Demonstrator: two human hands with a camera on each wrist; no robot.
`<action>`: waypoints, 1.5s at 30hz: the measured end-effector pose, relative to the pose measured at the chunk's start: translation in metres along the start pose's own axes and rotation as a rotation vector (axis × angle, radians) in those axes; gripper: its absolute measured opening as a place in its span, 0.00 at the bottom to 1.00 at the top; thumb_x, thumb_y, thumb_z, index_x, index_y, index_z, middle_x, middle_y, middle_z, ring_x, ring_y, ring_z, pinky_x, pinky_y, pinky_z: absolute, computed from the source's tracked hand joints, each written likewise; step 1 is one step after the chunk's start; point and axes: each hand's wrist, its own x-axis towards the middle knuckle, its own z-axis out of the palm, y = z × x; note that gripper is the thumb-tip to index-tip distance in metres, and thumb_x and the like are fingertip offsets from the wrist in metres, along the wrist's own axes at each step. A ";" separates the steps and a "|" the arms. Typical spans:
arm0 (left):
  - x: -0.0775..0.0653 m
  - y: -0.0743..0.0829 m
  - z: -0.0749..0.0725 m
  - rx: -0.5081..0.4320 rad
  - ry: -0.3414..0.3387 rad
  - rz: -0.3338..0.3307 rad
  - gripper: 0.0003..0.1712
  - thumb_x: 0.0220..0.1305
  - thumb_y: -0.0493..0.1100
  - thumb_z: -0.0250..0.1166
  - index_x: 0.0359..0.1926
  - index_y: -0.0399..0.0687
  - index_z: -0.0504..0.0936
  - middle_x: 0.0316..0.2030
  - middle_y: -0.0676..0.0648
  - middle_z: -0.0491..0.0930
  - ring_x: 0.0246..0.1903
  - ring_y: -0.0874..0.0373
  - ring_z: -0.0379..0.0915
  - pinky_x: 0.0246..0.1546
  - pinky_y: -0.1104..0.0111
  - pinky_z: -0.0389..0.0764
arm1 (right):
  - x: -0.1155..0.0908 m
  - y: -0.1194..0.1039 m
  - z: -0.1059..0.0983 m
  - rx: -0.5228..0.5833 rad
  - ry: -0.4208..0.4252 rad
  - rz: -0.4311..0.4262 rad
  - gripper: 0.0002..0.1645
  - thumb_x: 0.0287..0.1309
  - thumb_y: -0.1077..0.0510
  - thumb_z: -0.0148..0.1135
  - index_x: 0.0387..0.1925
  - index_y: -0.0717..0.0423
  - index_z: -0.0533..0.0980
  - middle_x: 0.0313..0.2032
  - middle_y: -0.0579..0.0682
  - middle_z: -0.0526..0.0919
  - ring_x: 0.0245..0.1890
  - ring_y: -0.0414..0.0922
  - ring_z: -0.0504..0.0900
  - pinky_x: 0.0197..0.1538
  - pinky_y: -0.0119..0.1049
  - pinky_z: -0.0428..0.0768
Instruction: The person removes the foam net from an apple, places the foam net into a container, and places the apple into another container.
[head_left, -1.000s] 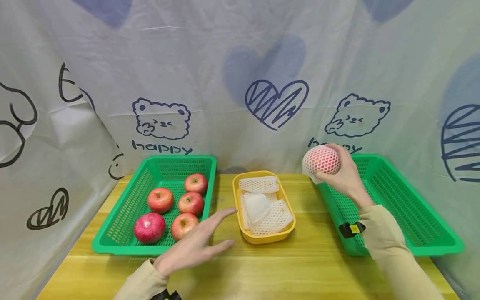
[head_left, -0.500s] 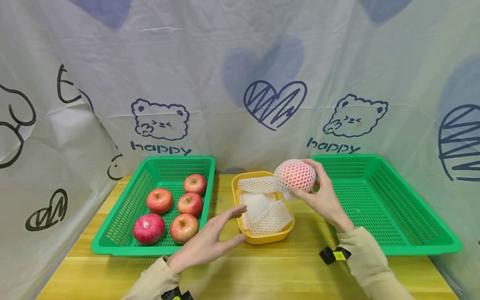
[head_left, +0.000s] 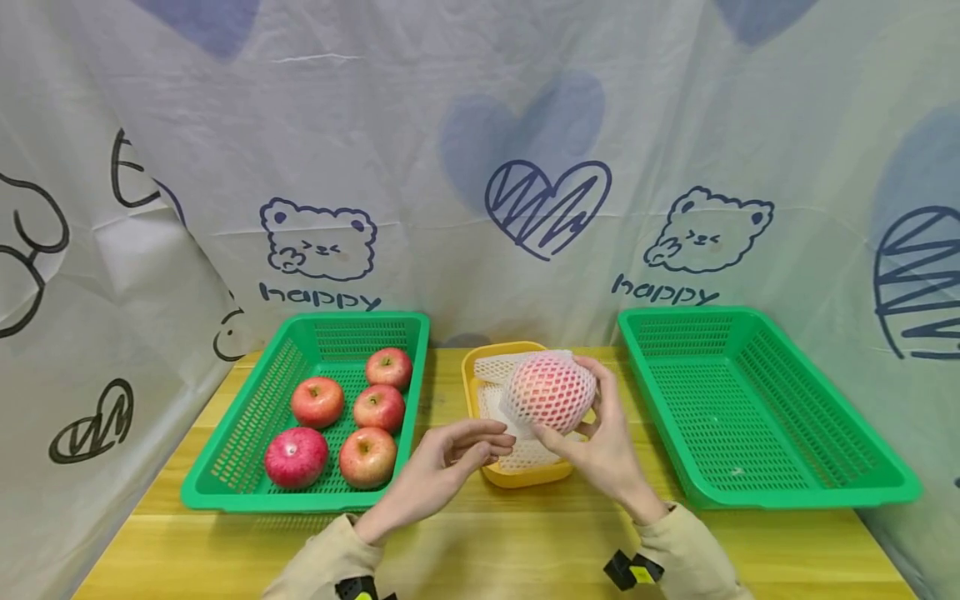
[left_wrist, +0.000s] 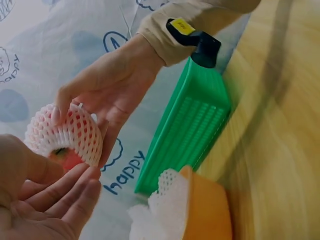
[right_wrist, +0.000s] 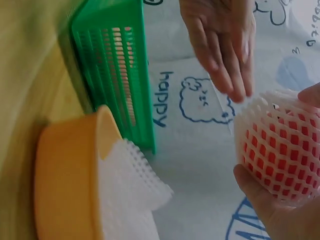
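An apple in a white foam net point(head_left: 552, 392) is held above the yellow basket point(head_left: 517, 477) by my right hand point(head_left: 611, 446), thumb and fingers round its right side. In the left wrist view, the apple's stem end point(left_wrist: 61, 151) shows through the net's opening, turned towards my left hand point(left_wrist: 47, 200). That hand's fingers are loosely bent and hold nothing; the right wrist view shows a small gap between its fingertips point(right_wrist: 239, 95) and the net point(right_wrist: 277, 145). More white foam nets point(head_left: 491, 398) lie in the yellow basket, partly hidden behind the apple.
On the left stands a green basket point(head_left: 191, 492) with several bare red apples point(head_left: 367, 458). Another green basket point(head_left: 757, 425) stands on the right. Both sit on a wooden table point(head_left: 510, 542) before a printed curtain point(head_left: 435, 108).
My right hand has carried the netted apple left and down, from beside the right green basket to over the yellow one. My left hand has moved slightly right, its fingers bending a little more.
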 end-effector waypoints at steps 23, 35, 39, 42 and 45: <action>0.002 -0.011 0.020 -0.108 0.415 -0.050 0.19 0.65 0.31 0.65 0.58 0.36 0.82 0.56 0.35 0.82 0.57 0.42 0.81 0.53 0.69 0.84 | -0.020 0.013 0.028 0.069 0.064 0.148 0.51 0.45 0.69 0.77 0.67 0.63 0.58 0.67 0.61 0.69 0.65 0.56 0.74 0.61 0.24 0.76; 0.002 -0.018 0.016 -0.160 0.430 -0.070 0.25 0.65 0.30 0.66 0.63 0.34 0.77 0.57 0.31 0.80 0.53 0.40 0.82 0.47 0.67 0.87 | -0.026 0.013 0.032 0.112 0.024 0.172 0.49 0.46 0.69 0.77 0.66 0.67 0.58 0.68 0.63 0.68 0.68 0.59 0.71 0.66 0.26 0.72; 0.001 -0.020 0.013 -0.162 0.393 -0.079 0.25 0.66 0.31 0.64 0.64 0.33 0.76 0.55 0.29 0.80 0.52 0.43 0.84 0.48 0.66 0.87 | -0.028 0.014 0.030 0.154 0.005 0.202 0.45 0.51 0.69 0.74 0.67 0.68 0.59 0.68 0.64 0.67 0.65 0.43 0.75 0.64 0.24 0.74; -0.001 -0.020 0.011 -0.133 0.357 -0.083 0.26 0.67 0.32 0.64 0.65 0.33 0.74 0.57 0.29 0.79 0.53 0.42 0.83 0.49 0.67 0.86 | -0.029 0.017 0.027 0.200 -0.016 0.160 0.34 0.60 0.70 0.65 0.65 0.72 0.61 0.65 0.61 0.69 0.59 0.32 0.77 0.60 0.26 0.78; -0.003 -0.022 0.009 -0.084 0.310 -0.077 0.28 0.67 0.33 0.65 0.67 0.33 0.73 0.60 0.28 0.77 0.55 0.37 0.81 0.50 0.68 0.86 | -0.028 0.021 0.023 0.181 -0.029 0.037 0.24 0.65 0.72 0.58 0.61 0.75 0.67 0.60 0.55 0.73 0.57 0.29 0.77 0.58 0.26 0.80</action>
